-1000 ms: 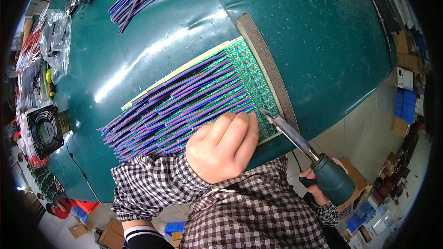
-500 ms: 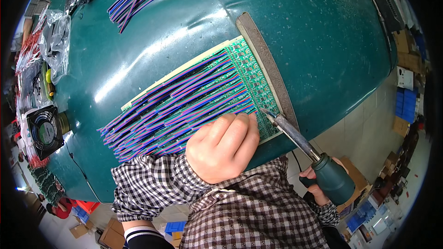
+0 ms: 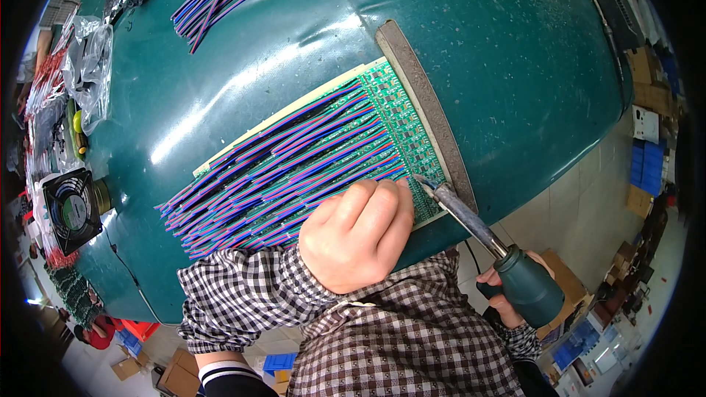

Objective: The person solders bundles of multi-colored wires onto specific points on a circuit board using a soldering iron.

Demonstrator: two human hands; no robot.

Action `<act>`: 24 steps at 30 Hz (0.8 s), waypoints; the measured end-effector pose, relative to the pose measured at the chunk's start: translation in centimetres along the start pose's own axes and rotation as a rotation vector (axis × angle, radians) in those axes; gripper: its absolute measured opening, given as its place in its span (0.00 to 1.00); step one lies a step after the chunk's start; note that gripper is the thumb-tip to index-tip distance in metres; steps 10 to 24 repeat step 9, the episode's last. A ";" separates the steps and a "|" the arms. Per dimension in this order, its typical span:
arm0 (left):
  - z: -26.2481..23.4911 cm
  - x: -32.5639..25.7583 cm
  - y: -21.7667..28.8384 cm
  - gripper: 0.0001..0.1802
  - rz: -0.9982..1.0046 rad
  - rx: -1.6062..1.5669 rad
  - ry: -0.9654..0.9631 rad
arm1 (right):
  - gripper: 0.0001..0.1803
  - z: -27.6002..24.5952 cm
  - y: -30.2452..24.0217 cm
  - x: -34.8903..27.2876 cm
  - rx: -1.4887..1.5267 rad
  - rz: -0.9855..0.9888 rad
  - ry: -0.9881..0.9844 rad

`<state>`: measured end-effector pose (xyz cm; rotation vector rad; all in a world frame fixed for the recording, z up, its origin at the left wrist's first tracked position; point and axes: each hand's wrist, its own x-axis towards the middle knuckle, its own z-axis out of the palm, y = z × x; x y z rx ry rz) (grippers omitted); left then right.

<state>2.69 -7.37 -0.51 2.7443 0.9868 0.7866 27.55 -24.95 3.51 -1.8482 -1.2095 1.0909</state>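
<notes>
A panel of small green circuit boards (image 3: 413, 136) lies tilted on the table, its many rows joined to thin red, blue, green and black wires (image 3: 283, 158) that run off to the left. My left hand (image 3: 357, 235) rests over the near rows, thumb and fingers pinched together on wires at the board's solder edge; the pinched ends are mostly covered. A soldering iron (image 3: 531, 288) with a dark green handle is gripped in my right hand (image 3: 509, 314), partly behind the handle. Its tip touches or hovers just over the boards, right beside my left fingertips.
A brown-grey bar (image 3: 426, 95) lies along the panel's right edge. Farther off is a loose bundle of wires (image 3: 213, 4). A black fan (image 3: 71, 208) stands at the left table edge, near clear plastic bags (image 3: 90, 66). The green table (image 3: 529, 88) ends at the lower right.
The soldering iron's tip has shifted very slightly left along the boards. My left hand has moved barely, a touch to the right; the panel and wires stay put.
</notes>
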 end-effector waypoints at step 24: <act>-0.4 -0.2 0.2 0.18 -0.032 0.026 -0.012 | 0.31 -0.3 -0.3 0.3 -0.112 -0.027 -0.052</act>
